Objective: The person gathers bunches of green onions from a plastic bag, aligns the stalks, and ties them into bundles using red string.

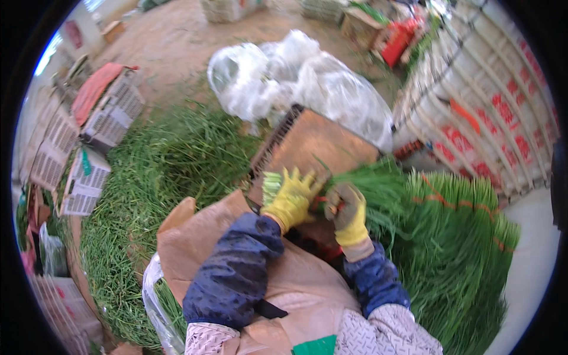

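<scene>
A: What lies nearest?
B: A tan apron (296, 284), with two blue sleeves (234, 269) reaching over it; beyond them the yellow-gloved left hand (294, 198) lies over a bunch of green stalks (271, 184), fingers spread apart; I cannot tell whether it clamps them.
A: And the other?
B: The right hand (346, 214), gloved too, is curled with its fingers together beside the bunch's leaves; I cannot tell what is inside it.
A: Where exactly is the bunch?
B: Across the near part of a brown board (331, 137); the pale cut ends sit by its left corner, the leaves trail past its right one.
A: Around it?
B: Tied green bundles (455, 204) to the right; loose green leaves (171, 160) to the left; beyond the board's far edges, crumpled clear plastic (313, 77); farther off, a red bag (397, 44).
</scene>
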### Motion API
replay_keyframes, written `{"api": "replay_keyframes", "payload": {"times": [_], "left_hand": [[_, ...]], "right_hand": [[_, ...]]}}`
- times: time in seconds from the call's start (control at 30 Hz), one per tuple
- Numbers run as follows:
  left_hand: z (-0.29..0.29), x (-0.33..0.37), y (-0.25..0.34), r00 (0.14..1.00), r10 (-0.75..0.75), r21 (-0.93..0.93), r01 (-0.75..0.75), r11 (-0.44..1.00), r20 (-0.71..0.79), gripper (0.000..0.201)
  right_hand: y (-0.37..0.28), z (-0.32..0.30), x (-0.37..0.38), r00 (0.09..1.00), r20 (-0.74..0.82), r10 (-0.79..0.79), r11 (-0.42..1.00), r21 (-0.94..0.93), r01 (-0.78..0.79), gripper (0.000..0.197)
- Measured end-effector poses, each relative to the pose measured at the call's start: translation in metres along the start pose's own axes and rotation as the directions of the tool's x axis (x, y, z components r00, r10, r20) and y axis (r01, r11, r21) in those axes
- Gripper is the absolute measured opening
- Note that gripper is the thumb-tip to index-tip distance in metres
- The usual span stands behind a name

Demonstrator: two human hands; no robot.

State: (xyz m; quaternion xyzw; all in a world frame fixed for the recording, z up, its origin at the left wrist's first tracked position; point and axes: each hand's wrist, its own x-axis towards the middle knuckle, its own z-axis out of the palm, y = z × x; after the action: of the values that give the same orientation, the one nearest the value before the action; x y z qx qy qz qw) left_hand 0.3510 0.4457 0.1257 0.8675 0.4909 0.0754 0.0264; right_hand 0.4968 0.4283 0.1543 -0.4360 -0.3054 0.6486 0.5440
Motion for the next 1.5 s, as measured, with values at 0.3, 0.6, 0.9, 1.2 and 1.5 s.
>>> {"api": "replay_keyframes", "payload": {"times": [0.3, 0.6, 0.9, 1.2, 1.5], "left_hand": [[0.009, 0.001, -0.003, 0.996, -0.084, -0.041, 0.085, 0.996, 0.035, 0.080], [-0.018, -0.002, -0.006, 0.971, -0.084, 0.129, 0.055, 0.990, 0.225, 0.102], [-0.050, 0.012, -0.040, 0.982, -0.063, -0.059, 0.074, 0.995, 0.176, 0.107], [-0.074, 0.021, -0.067, 0.949, -0.156, 0.011, 0.165, 0.986, -0.274, 0.099], [-0.006, 0.019, -0.062, 0.985, -0.073, -0.032, 0.079, 0.996, 0.155, 0.107]], "right_hand": [[0.031, -0.011, -0.045, 0.992, 0.125, -0.010, 0.945, -0.322, 0.050, 0.029], [0.024, -0.029, -0.036, 0.992, 0.087, 0.088, 0.962, -0.266, -0.062, 0.022], [-0.019, -0.012, 0.014, 0.908, 0.298, -0.295, 0.923, -0.156, 0.351, 0.029], [-0.040, -0.018, 0.085, 0.650, 0.053, -0.758, 0.397, -0.753, 0.525, 0.054], [0.042, -0.031, 0.068, 0.720, 0.520, -0.460, -0.237, -0.853, 0.465, 0.073]]}}
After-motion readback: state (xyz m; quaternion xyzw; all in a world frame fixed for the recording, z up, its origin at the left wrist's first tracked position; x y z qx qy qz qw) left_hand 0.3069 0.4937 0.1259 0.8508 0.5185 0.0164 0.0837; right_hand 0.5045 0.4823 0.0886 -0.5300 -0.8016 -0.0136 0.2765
